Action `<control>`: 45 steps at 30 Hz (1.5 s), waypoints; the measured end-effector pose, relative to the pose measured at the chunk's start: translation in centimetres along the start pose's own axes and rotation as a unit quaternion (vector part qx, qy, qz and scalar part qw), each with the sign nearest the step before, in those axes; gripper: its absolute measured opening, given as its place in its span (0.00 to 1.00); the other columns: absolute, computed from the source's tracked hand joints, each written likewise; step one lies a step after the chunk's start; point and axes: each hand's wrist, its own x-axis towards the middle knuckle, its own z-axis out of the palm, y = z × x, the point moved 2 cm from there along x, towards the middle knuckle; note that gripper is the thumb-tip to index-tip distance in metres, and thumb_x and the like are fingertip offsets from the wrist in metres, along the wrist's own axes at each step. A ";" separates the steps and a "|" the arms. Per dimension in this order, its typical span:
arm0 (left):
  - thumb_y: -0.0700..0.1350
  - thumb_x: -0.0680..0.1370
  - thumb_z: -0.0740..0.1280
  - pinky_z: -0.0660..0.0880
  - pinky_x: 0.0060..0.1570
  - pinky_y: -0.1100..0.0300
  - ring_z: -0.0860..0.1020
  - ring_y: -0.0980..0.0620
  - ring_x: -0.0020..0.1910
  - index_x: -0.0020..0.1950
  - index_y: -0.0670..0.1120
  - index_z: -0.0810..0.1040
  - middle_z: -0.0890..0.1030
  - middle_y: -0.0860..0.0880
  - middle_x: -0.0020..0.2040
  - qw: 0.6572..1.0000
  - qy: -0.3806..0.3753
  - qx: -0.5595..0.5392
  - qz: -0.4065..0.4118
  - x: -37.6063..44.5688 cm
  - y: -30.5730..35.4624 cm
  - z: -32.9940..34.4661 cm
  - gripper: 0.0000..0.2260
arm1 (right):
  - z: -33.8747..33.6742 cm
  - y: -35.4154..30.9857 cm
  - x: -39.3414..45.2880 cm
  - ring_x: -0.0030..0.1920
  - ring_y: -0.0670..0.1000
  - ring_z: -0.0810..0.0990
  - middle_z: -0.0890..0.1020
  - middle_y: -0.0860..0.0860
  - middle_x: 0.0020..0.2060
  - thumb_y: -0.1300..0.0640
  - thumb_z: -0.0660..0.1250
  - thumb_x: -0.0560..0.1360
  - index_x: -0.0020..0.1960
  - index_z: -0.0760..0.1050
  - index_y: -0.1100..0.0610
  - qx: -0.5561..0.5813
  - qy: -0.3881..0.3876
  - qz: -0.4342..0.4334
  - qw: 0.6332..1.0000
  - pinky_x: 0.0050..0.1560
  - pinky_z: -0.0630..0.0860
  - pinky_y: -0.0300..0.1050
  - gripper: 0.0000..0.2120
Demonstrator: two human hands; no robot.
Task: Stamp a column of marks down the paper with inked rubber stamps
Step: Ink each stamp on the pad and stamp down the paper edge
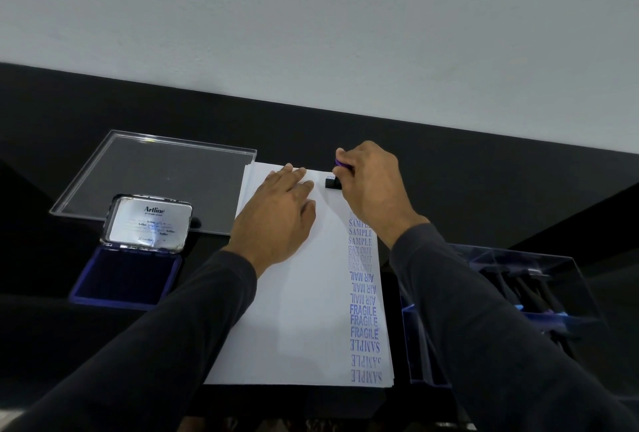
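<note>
While the left hand [276,214] lies flat with straight fingers on the paper [304,310], the right hand [371,186] curls its grip tight around a rubber stamp [333,182] at the far end of the sheet. The stamp has a black base and a bit of purple handle peeks out above the fingers. Its base looks to be down on the paper or just above it; I cannot tell which. The flat hand is likely there to keep the paper from sliding when the stamp pushes down. A column of blue marks [363,293] runs along the right edge of the paper, with words like SAMPLE, FAX OUT, AIR MAIL and FRAGILE. The column fills the sheet from the near edge up to the right hand, so the job looks nearly done, with this spot at the far end as the last bit of room. An open ink pad [124,276] sits on the left side of the black counter [484,172], near enough to dip the stamp. A clear lid [155,176] lies behind it. On the right side a clear box [501,310] holds more stamps, close to the working hand.
</note>
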 end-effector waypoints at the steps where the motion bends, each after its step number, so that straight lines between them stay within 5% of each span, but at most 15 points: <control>1: 0.54 0.86 0.54 0.46 0.76 0.59 0.57 0.50 0.80 0.78 0.47 0.68 0.63 0.49 0.80 1.000 0.000 0.000 -0.001 0.0 0.0 0.0 0.22 | -0.1 -0.1 0.1 0.42 0.44 0.73 0.76 0.47 0.48 0.50 0.65 0.80 0.62 0.77 0.55 0.001 0.000 0.001 1.000 0.43 0.66 0.30 0.14; 16: 0.55 0.86 0.54 0.45 0.74 0.60 0.56 0.50 0.81 0.78 0.48 0.67 0.63 0.49 0.80 1.000 -0.001 -0.002 -0.004 -0.1 0.0 0.0 0.23 | -0.7 -0.3 -0.9 0.46 0.44 0.73 0.79 0.51 0.51 0.53 0.67 0.79 0.59 0.80 0.56 -0.016 0.027 -0.045 0.998 0.48 0.68 0.33 0.12; 45: 0.54 0.86 0.55 0.44 0.74 0.61 0.57 0.50 0.80 0.78 0.47 0.67 0.63 0.49 0.80 1.000 0.002 0.002 -0.003 -0.2 0.0 -0.1 0.22 | -0.9 -0.7 -0.9 0.49 0.45 0.74 0.79 0.53 0.55 0.52 0.65 0.80 0.63 0.78 0.56 -0.003 0.002 -0.007 1.000 0.50 0.67 0.33 0.14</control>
